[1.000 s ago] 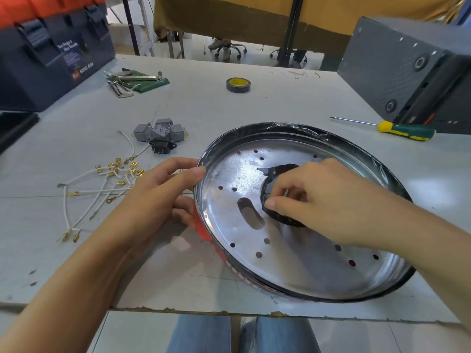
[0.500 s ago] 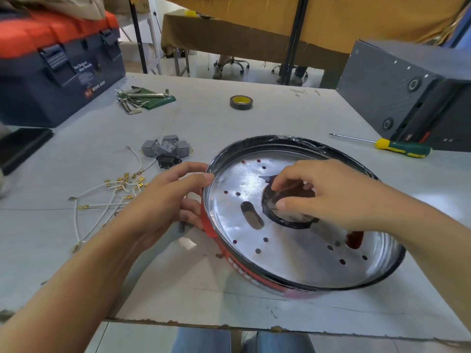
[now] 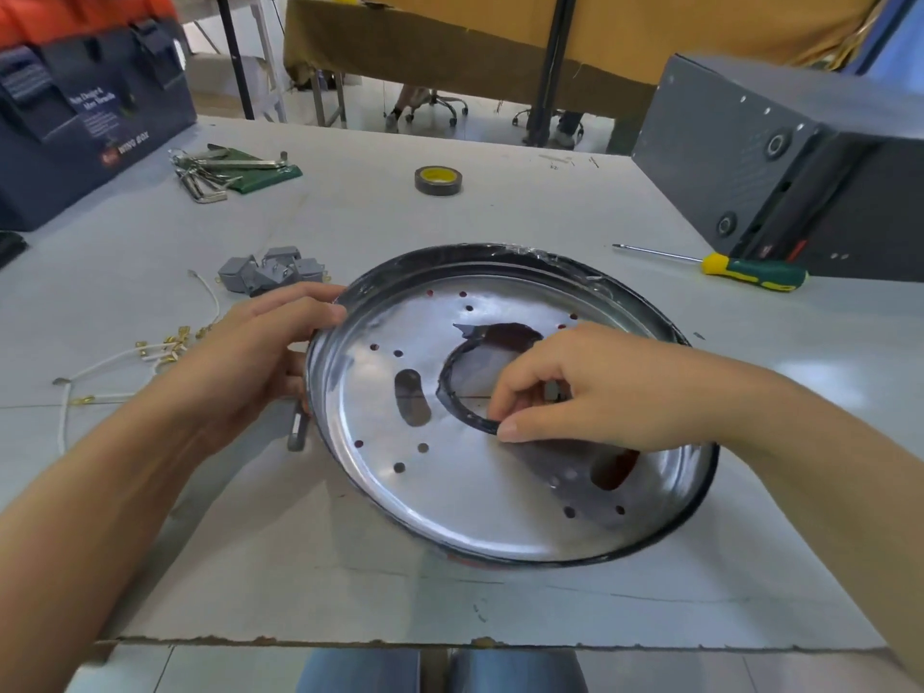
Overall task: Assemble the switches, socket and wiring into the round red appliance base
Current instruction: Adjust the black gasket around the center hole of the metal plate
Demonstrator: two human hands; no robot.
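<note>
A screwdriver, tape roll and hex keys are lying on the worktop; a toolbox is sitting far left.

On my grey table lie the round base, switches, wires, tape roll, screwdriver, hex keys, toolbox.

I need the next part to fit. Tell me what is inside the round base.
Inside the round base: only its perforated silver plate and the black-edged centre hole, where the right hand grips. No switches or wiring visible; beneath the plate is hidden.
</note>
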